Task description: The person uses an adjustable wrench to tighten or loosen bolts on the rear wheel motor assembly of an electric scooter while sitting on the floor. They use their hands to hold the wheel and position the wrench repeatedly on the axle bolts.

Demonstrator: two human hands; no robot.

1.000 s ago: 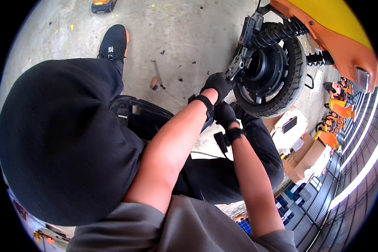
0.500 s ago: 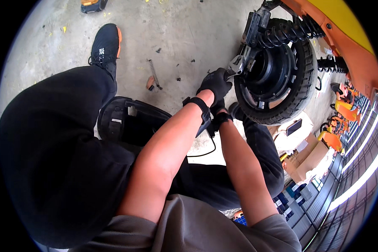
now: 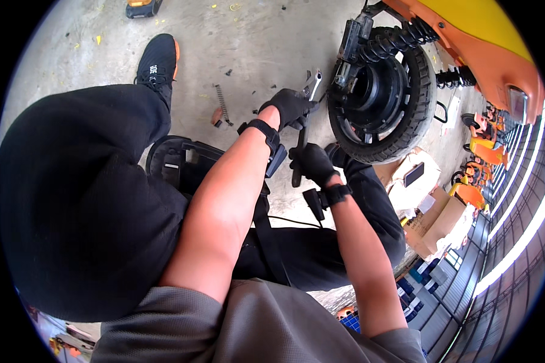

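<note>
My left hand (image 3: 286, 109), black-gloved, is closed around a silver wrench (image 3: 315, 85) whose head sticks out beyond the fingers. Below it my right hand (image 3: 313, 163), also gloved, grips a long dark-handled tool (image 3: 297, 171); its upper part runs up beside the left hand and its exact kind is unclear. Both hands are just left of a scooter wheel (image 3: 427, 112) with a black hub, apart from it. A black shock absorber (image 3: 399, 42) and a dark bracket (image 3: 349, 45) sit above the hub.
On the concrete floor lie a coil spring (image 3: 222, 101), a small reddish-brown piece (image 3: 217, 117) and scattered bolts. A black plastic shell (image 3: 165, 158) rests by my leg. Orange-yellow bodywork (image 3: 484, 54) overhangs the wheel. Right of it are a phone (image 3: 414, 174) and a cardboard box (image 3: 433, 228).
Both hands have drawn away from the hub, the left carrying the wrench leftward. The right hand, mostly hidden before, now shows with the dark-handled tool. The view has shifted slightly.
</note>
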